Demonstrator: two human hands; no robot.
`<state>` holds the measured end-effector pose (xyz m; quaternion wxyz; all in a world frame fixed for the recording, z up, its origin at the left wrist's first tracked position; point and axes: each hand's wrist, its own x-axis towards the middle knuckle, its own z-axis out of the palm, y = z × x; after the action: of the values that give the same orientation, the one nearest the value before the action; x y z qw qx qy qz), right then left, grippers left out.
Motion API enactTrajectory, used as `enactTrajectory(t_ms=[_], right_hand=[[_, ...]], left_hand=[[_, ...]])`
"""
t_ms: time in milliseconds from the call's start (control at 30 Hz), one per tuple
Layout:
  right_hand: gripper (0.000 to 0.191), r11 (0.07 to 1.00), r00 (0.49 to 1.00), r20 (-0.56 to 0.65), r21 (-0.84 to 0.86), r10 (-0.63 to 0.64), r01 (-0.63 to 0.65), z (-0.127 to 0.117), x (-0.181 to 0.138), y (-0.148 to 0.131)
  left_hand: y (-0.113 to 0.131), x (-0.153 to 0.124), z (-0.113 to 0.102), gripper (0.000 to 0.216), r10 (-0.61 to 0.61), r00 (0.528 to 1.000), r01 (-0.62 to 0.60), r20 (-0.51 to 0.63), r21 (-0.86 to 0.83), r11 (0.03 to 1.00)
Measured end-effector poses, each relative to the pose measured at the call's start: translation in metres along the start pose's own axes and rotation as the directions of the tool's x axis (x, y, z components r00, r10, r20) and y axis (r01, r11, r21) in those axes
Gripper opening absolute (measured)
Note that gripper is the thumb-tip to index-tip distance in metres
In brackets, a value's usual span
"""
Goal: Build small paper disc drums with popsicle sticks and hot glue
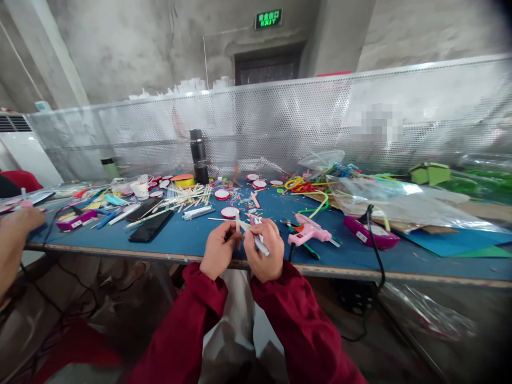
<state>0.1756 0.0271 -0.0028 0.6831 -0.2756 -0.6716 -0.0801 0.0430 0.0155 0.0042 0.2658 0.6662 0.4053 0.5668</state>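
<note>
At the near edge of the blue tabletop [188,234], we see the left hand [219,248] closed in a pinch on a wooden craft stick [238,225], its long axis pointing toward the far edge. Just beside it, the right hand [267,253] curls around a white marker pen [261,246], slanted toward the stick; whether the two touch, we cannot tell.
</note>
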Motion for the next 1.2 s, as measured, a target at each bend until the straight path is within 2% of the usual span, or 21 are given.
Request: enactTrajectory(t_ms=[333, 1200], right_hand=[[0.013, 1.000, 0.999, -0.031, 0.004, 0.027, -0.027, 0.0000, -0.0032, 0.0027], [0.011, 1.000, 0.999, 0.026, 0.005, 0.019, -0.020, -0.0004, -0.0011, 0.0010]], left_hand=[[-0.0061, 0.0003, -0.0004, 0.012, -0.011, 1.000, 0.011, 0.004, -0.026, 1.000], [-0.0034, 0.0005, -0.0015, 0.014, -0.015, 1.000, 0.014, 0.008, 0.013, 1.000]])
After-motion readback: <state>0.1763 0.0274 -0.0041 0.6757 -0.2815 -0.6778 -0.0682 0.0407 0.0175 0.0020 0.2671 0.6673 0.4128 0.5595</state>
